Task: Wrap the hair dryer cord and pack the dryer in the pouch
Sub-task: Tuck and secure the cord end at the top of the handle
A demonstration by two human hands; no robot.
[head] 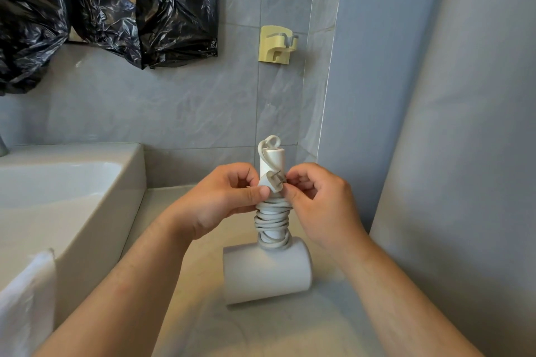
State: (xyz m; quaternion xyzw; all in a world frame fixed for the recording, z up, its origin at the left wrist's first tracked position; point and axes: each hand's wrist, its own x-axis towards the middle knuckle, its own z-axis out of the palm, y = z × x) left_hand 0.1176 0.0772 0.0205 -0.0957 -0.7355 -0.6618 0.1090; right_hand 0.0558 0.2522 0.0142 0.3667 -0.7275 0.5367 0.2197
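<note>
**Hands on the plug**

A towel drapes the sink's rim. Our hair dryer stands barrel-down on the counter, cord coiled round its handle; our left hand and right hand both pinch the plug against it.

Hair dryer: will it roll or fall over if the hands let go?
Probably it would tip: the hair dryer rests on its round barrel on the counter, handle up. It might roll too. The wound cord looks springy, so its plug could pop loose.
</note>
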